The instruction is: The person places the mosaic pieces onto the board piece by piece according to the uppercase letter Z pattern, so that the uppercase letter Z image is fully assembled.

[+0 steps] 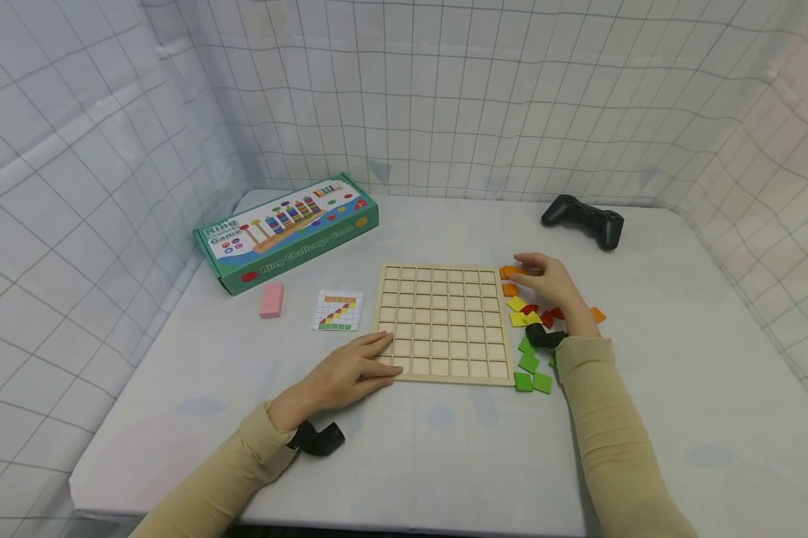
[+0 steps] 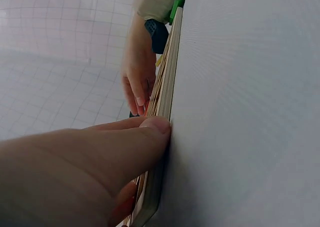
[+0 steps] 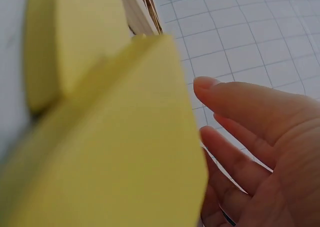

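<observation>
My left hand (image 1: 340, 377) rests at the near left corner of a wooden grid board (image 1: 442, 325). Its fingers lie over the left rim, and in the left wrist view the thumb (image 2: 150, 127) touches the board's side edge. Beyond the far right corner, my right hand (image 1: 548, 284) hovers over orange tiles (image 1: 510, 289), thumb and fingers apart. Nothing shows between those fingers in the right wrist view, where a yellow tile (image 3: 125, 147) looms close to the camera. Along the board's right side lie yellow tiles (image 1: 517, 304), red pieces (image 1: 557, 314) and green tiles (image 1: 541, 383).
A pattern card (image 1: 337, 310) lies left of the board, with a pink block (image 1: 272, 300) beside it. Behind them is a green Ring Challenge Game box (image 1: 290, 232). At the back right sits a black game controller (image 1: 583, 220). Gridded white cloth surrounds the table.
</observation>
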Tool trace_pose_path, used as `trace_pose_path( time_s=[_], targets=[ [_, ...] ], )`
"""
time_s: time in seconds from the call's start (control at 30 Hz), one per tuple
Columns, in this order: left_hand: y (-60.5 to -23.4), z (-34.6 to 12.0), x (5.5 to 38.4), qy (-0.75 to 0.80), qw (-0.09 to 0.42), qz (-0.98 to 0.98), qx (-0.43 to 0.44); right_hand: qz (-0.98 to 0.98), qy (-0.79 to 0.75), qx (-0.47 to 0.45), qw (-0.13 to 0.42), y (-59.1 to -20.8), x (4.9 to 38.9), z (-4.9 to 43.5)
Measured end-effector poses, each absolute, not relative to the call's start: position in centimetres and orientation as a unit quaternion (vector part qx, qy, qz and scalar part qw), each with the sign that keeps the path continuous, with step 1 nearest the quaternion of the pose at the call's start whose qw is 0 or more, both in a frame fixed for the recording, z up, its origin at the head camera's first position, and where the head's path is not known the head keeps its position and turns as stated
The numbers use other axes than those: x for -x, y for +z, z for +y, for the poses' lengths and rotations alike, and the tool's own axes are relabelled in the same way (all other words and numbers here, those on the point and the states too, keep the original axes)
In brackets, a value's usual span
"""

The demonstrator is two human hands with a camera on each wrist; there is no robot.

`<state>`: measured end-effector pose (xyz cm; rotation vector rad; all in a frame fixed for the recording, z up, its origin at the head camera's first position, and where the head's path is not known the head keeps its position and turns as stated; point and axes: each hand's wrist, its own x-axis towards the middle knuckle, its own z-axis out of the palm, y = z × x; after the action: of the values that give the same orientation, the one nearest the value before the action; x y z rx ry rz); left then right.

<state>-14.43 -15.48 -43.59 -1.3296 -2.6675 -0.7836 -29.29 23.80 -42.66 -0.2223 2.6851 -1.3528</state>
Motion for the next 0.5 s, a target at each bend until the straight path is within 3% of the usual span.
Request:
trace_pose_path(
  time_s=[0.5],
  targets=[
    [-43.51, -15.42, 14.34, -0.248, 0.025, -0.865, 0.435, 0.913, -0.398, 0.062, 0.055, -42.99, 29.33, 23.26]
  ],
)
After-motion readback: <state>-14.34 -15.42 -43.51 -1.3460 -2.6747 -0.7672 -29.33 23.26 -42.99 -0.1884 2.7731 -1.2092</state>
